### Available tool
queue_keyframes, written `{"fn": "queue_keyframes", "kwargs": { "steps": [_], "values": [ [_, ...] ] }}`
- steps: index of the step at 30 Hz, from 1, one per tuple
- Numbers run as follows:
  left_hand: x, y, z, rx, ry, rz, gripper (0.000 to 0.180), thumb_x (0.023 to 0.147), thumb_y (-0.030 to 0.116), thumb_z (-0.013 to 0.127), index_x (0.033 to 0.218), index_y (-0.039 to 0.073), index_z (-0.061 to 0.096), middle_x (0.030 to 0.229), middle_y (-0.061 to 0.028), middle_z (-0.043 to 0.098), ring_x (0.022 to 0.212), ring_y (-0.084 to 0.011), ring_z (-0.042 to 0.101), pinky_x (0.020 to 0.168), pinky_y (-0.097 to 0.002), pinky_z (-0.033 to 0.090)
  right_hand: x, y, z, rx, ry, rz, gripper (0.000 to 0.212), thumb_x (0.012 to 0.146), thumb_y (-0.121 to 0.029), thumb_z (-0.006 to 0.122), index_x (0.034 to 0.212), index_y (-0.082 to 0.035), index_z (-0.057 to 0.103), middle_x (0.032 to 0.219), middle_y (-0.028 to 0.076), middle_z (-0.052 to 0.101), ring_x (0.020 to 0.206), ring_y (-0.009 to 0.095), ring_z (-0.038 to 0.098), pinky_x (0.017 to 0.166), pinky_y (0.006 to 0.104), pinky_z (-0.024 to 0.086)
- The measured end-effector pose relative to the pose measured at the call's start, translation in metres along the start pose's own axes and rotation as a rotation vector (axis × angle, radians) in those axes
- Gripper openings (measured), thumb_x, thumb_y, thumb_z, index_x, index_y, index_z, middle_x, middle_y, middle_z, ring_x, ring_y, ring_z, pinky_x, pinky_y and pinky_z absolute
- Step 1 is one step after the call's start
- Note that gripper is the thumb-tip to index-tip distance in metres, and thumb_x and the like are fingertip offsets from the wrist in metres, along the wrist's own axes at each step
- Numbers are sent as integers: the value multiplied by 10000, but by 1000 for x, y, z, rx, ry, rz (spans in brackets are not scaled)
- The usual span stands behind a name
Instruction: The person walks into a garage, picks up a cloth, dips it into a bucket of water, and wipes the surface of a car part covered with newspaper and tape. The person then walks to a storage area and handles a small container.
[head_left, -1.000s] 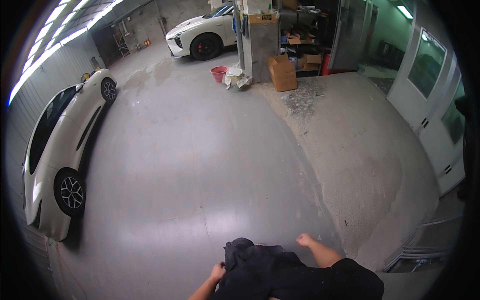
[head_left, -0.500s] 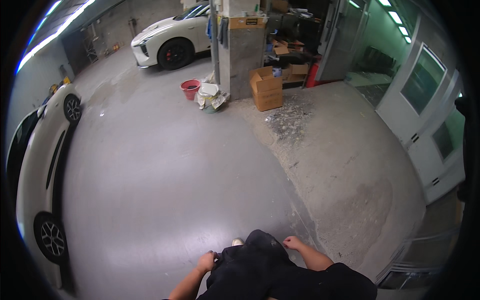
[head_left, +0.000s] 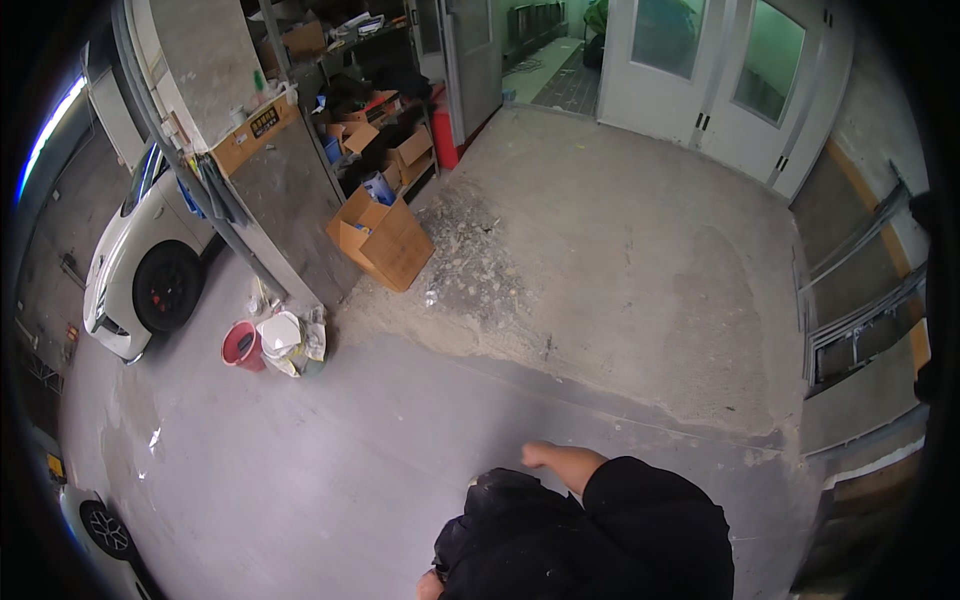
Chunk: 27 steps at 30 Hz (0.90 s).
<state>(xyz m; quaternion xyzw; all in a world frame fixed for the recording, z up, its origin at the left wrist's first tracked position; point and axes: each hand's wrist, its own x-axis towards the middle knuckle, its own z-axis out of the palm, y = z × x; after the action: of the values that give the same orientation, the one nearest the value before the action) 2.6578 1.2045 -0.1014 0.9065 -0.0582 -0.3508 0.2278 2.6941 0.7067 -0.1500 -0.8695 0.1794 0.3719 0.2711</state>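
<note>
Two hands: both grip a bundled black fabric garment [head_left: 520,520] held close against the body at the lower edge of the head view.
Right hand [head_left: 550,458]: fist closed on the top edge of the garment, sleeve dark, wrist bare.
Left hand [head_left: 430,585]: only a sliver shows under the bundle; it seems to clutch the fabric from below, but I cannot tell how firmly.
Garment position: in the air above the smooth grey concrete floor [head_left: 300,470], touching nothing else.
Surroundings: red plastic bucket [head_left: 241,345] and white bucket [head_left: 281,335] stand side by side at the foot of a grey concrete pillar [head_left: 270,190]; open brown cardboard box [head_left: 382,240] just beyond; white car with a black wheel [head_left: 150,260] to the left; white double doors [head_left: 720,80] far ahead.
Risk, slipping: loose folds could probably sag out of the partial lower hold and drag on the dusty floor.
Risk, footing: the bundle hides the ground right below, so the rough debris patch [head_left: 480,260] ahead might go unnoticed.
</note>
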Motion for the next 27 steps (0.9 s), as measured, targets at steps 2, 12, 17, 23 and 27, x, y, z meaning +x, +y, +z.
{"fn": "queue_keyframes", "kwargs": {
  "steps": [2, 12, 17, 23, 27],
  "values": [
    [39, 5, -50, -6, 22, 5, 269, 918, 277, 565, 1056, 102, 715, 1048, -207, 718, 1023, -415, 677, 873, -519, 538, 60, -111, -62, 15, 97, -190, 284, 848, -300, 629, 910, -58, 764, 873, 195, 741, 813, 371, 716, 746, 506, 549],
    [185, -15, -286, 30, 188, 90, 141, 863, 197, 620, 926, 80, 670, 915, -211, 707, 924, -439, 672, 769, -522, 539, 238, -409, -194, 344, 315, -586, 300, 920, -343, 685, 1063, -82, 724, 965, 125, 764, 885, 283, 736, 772, 408, 571],
    [239, -36, -418, 44, 25, 211, 147, 840, 195, 613, 892, 71, 672, 928, -211, 712, 938, -429, 674, 788, -525, 539, 285, -360, -191, 1, 63, -135, 252, 868, -305, 706, 954, -73, 753, 790, 82, 752, 673, 194, 718, 704, 377, 573],
    [288, -96, -496, 21, 118, 72, 198, 868, 191, 561, 877, 34, 681, 920, -222, 714, 911, -430, 685, 810, -526, 548, 343, -375, -210, 153, 73, 284, 520, 810, -304, 701, 1218, 16, 662, 1136, 260, 709, 1036, 361, 708, 922, 438, 548],
    [343, -146, -550, -20, 150, -51, 183, 868, 170, 556, 852, 25, 667, 902, -244, 706, 894, -436, 684, 788, -536, 545, 432, -488, -260, 113, 167, 221, 746, 816, -296, 708, 1440, 29, 459, 1333, 283, 614, 1230, 401, 616, 1037, 450, 494]
  ]
}}
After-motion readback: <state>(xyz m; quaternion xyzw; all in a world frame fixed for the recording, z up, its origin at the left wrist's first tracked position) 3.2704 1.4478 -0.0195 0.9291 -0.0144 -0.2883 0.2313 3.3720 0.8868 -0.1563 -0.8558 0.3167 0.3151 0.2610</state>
